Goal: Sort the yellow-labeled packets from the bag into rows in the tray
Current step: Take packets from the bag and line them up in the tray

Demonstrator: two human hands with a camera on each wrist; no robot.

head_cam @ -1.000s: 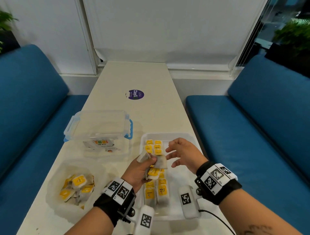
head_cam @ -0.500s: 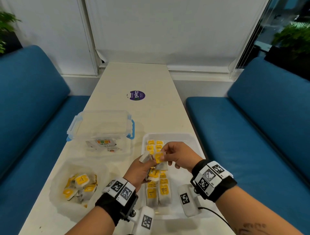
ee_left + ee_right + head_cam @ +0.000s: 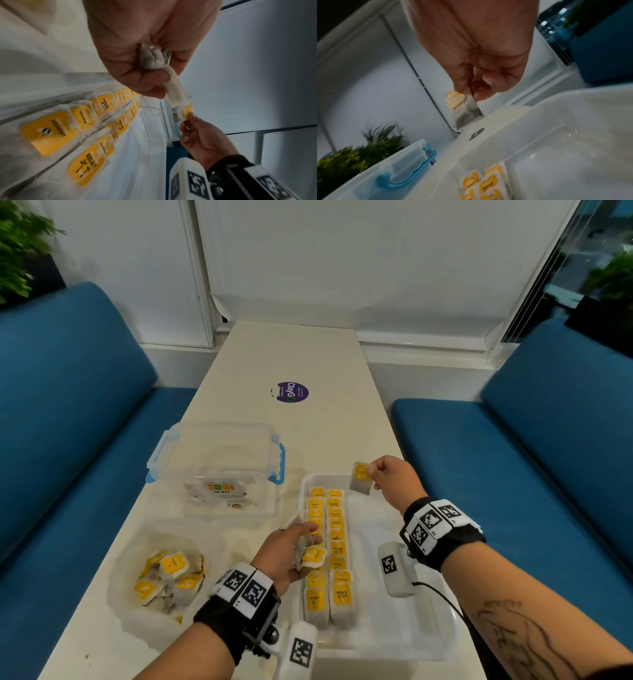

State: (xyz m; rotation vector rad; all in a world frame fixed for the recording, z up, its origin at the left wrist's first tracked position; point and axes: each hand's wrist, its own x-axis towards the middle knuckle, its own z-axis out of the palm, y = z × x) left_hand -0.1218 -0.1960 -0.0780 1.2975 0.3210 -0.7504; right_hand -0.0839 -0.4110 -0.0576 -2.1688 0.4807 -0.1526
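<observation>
Labels read "RELAX", "MOMENT"; right hand (image 3: 394, 478) pinches one packet (image 3: 361, 478), left hand (image 3: 286, 553) grips several.

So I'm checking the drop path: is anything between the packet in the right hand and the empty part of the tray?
Nothing visible. The right hand pinches the yellow-labeled paper packet above the white plastic tray's far edge; the bare floor beside the two filled rows is open.

Café-style booth: blue benches (image 3: 548, 457) flanking a white table (image 3: 291, 354).
</observation>
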